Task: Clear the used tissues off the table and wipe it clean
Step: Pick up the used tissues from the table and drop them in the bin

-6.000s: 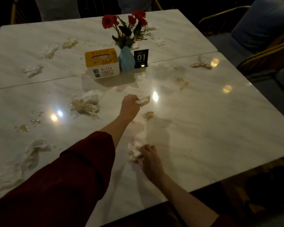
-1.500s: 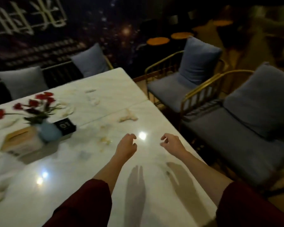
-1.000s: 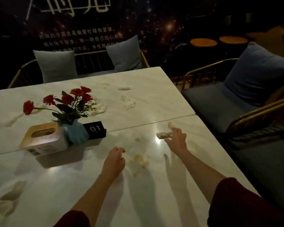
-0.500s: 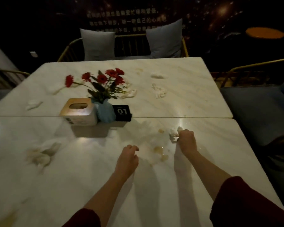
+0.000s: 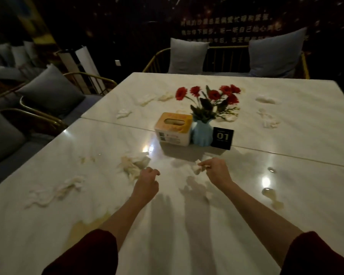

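My right hand [image 5: 215, 170] is closed on a small crumpled tissue [image 5: 197, 169], held just above the white marble table [image 5: 187, 225]. My left hand [image 5: 147, 182] hovers loosely curled and holds nothing, just right of a stained tissue pile [image 5: 134, 165]. A long crumpled tissue [image 5: 56, 190] lies at the near left. More used tissues lie on the far half, at the left [image 5: 123, 113] and the right [image 5: 268, 121]. Brownish spills stain the near left [image 5: 87, 225] and the right [image 5: 274, 199].
A yellow tissue box [image 5: 174, 129], a blue vase of red flowers [image 5: 202, 132] and a black "01" sign [image 5: 222, 137] stand mid-table. Cushioned gold-framed chairs stand at the left [image 5: 48, 94] and a bench at the back [image 5: 236, 58].
My view swung left along the table. My right hand picked a tissue off the table and carries it left; my left hand moved toward the stained pile.
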